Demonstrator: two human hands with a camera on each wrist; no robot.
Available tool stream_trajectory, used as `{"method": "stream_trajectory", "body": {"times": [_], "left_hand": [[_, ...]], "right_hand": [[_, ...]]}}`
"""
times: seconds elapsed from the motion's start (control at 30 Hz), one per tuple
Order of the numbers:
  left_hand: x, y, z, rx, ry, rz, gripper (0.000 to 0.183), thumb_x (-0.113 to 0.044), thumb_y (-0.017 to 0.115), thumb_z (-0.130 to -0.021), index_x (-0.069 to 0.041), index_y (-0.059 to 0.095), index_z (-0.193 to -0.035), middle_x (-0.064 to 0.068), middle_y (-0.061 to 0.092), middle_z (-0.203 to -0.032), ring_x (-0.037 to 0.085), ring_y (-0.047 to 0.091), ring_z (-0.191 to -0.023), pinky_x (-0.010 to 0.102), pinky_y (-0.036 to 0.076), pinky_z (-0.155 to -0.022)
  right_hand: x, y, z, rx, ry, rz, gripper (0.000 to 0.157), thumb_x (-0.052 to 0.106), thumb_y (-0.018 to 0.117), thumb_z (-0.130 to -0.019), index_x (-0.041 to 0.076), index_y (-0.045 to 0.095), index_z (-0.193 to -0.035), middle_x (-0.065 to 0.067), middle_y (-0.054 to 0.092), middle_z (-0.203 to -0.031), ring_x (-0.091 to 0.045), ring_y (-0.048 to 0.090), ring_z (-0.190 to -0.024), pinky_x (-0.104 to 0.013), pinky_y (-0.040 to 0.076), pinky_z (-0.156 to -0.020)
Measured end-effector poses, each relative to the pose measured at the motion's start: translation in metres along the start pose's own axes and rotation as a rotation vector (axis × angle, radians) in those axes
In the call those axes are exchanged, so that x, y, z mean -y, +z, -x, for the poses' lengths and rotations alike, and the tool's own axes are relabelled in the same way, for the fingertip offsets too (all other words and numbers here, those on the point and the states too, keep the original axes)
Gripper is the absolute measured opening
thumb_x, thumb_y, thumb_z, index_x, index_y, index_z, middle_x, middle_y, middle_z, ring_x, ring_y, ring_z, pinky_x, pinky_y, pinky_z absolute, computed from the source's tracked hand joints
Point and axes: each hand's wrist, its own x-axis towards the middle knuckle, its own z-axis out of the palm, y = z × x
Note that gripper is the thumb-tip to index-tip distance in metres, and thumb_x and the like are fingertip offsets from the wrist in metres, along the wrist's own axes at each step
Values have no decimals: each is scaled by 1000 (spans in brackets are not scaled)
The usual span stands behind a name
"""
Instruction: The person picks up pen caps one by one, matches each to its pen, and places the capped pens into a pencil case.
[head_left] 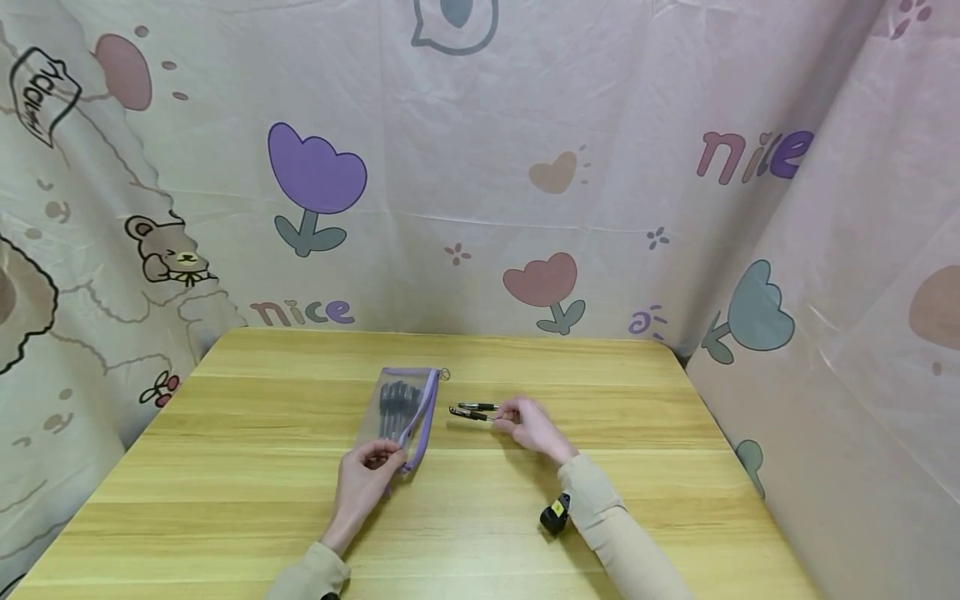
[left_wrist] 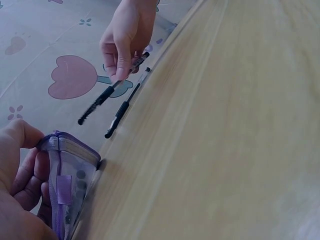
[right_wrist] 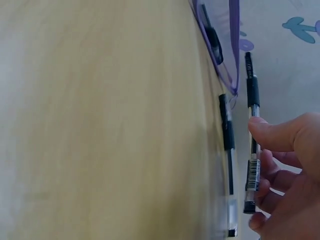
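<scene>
A clear pencil pouch (head_left: 372, 421) with purple zipper edging lies left of centre on the table, several black pens (head_left: 397, 402) inside it. My left hand (head_left: 365, 479) pinches the pouch's near edge by the opening; in the left wrist view the zipped mouth (left_wrist: 58, 150) stands apart. My right hand (head_left: 534, 427) pinches a black gel pen (right_wrist: 253, 95) between thumb and fingers, its capped end pointing towards the pouch. Under that pen, a second gel pen (right_wrist: 227, 125) lies on the table, close beside the held one.
The wooden table (head_left: 262, 500) reaches back to a patterned curtain (head_left: 450, 167), which also hangs along both sides. A black wrist camera with a yellow label (head_left: 557, 514) sits at the right sleeve (head_left: 615, 525).
</scene>
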Motion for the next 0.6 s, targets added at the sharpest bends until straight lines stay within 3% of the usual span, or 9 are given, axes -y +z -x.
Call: {"method": "stream_trajectory", "body": {"times": [0.4, 0.6], "left_hand": [[-1, 0, 0, -1, 3, 5, 12, -6, 77, -85, 2, 74, -93, 5, 72, -80, 1, 59, -64, 18, 50, -55], [0, -1, 0, 4, -6, 15, 14, -7, 78, -85, 2, 74, -95, 4, 72, -79, 1, 58, -61, 19, 48, -50]], "right_hand": [[10, -4, -2, 102, -18, -95, 12, 6, 62, -96, -2, 67, -102, -12, 65, -89, -14, 54, -77, -17, 45, -67], [15, -7, -2, 195, 40, -183, 21, 9, 57, -100, -8, 63, -112, -20, 66, -100, -17, 61, -78, -20, 52, -66]]}}
